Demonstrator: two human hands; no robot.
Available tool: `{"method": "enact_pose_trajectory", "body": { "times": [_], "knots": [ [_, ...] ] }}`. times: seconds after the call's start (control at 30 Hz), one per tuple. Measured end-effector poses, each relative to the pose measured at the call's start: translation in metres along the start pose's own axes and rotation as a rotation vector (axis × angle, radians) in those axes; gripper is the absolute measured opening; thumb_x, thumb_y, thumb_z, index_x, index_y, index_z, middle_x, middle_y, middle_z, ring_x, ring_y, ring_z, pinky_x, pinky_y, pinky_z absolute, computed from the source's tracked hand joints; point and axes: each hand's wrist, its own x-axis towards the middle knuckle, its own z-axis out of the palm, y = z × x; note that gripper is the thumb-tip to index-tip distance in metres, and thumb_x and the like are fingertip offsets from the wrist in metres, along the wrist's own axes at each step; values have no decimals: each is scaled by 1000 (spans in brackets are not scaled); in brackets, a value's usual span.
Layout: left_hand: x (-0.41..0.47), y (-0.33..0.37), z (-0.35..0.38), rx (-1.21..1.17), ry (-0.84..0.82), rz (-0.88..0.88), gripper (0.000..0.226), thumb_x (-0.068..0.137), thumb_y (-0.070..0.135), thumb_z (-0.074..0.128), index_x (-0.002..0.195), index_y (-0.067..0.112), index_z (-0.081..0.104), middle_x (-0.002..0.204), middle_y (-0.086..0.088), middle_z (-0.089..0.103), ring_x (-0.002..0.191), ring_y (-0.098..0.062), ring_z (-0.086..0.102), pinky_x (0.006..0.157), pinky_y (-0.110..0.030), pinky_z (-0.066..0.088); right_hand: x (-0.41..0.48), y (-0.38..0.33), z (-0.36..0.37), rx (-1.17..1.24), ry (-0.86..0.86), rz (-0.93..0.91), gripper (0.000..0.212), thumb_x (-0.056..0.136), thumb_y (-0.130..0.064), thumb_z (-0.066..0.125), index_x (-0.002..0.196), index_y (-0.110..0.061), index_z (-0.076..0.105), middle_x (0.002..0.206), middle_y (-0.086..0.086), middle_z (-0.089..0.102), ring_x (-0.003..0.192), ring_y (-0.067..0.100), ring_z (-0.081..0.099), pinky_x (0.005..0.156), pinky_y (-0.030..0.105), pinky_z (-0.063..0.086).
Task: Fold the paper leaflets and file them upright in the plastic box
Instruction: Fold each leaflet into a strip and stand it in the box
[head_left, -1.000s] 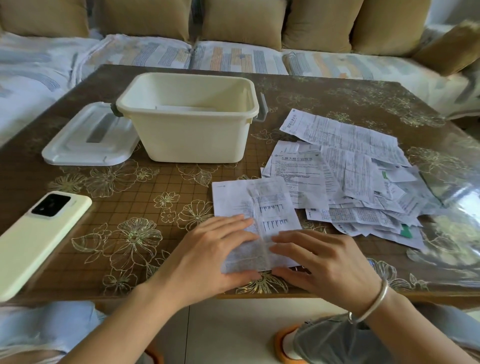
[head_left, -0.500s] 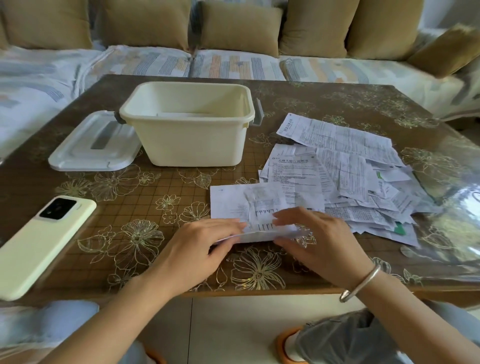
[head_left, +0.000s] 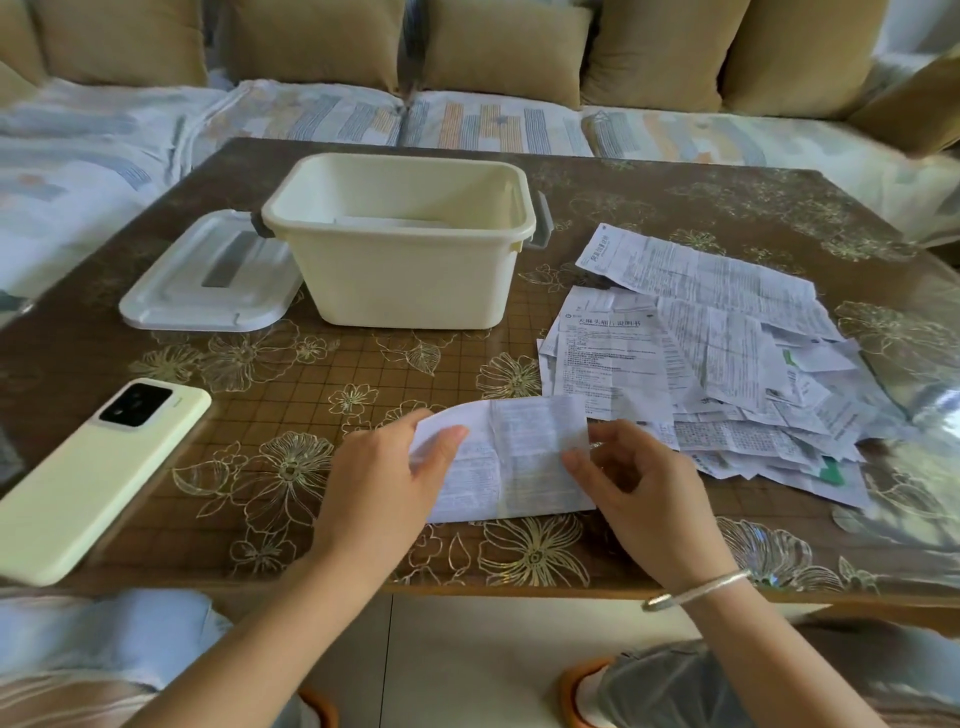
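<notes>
Evidently, a printed leaflet (head_left: 519, 457) was gripped at both ends. Its left edge was pinched between the thumb and fingers of the left hand (head_left: 384, 473), and its right edge was nipped by the curled fingertips of the right hand (head_left: 639, 488). The sheet was held low over the table (head_left: 311, 374), with its far part curled upward. It was judged to be held so in order that one half might be laid over the other and a crease pressed.

Just right of the grip, the heap of unfolded leaflets (head_left: 701, 364) was spread, placed within easy reach. Beyond the grip and slightly to its left, the cream plastic box (head_left: 410, 275) was stood open. Its lid (head_left: 208, 280) was laid flat at its left side, so that filing would not be hindered. Something pale and flat was seen low inside the box; whether it was a filed leaflet could not be told.
</notes>
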Motion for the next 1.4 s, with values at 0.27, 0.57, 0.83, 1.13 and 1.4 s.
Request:
{"method": "enact_pose_trajectory", "body": {
  "times": [0.27, 0.57, 0.83, 1.13, 1.4],
  "knots": [
    [-4, 9, 17, 284, 125, 54, 52, 80, 43, 70, 119, 11, 57, 104, -6, 68, 67, -20, 67, 48, -20, 42, 2, 0, 2, -100, 29, -50, 24, 78, -34, 75, 98, -30, 62, 71, -14, 61, 63, 4, 59, 58, 21, 50],
    [-2, 6, 21, 508, 128, 154, 50, 72, 34, 81, 114, 15, 61, 118, -5, 56, 111, -26, 52, 94, -40, 38, 4, 0, 3, -226, 20, -165, 42, 75, -27, 78, 111, -29, 57, 98, -14, 55, 63, 5, 57, 57, 23, 49],
    [1, 1, 21, 395, 26, 295, 3, 84, 23, 71, 87, 21, 69, 91, 8, 66, 83, -17, 59, 78, -32, 37, 8, -7, -6, -397, -265, -650, 25, 83, -46, 61, 99, -29, 68, 111, -11, 62, 102, 11, 57, 78, 32, 54],
    [-5, -8, -5, 352, -219, 385, 67, 72, 81, 50, 104, 26, 70, 111, 15, 67, 98, -8, 62, 95, -32, 37, 14, -8, -5, -532, -204, -944, 23, 84, -9, 56, 104, -13, 67, 89, -2, 70, 79, 19, 68, 65, 35, 56],
    [19, -7, 0, 187, -59, 208, 24, 88, 45, 59, 87, 25, 72, 67, 16, 66, 52, 3, 47, 65, -23, 35, 39, -18, 13, -225, -20, -417, 35, 88, -22, 64, 120, -23, 52, 97, -17, 69, 76, 5, 65, 61, 32, 55]
  ]
}}
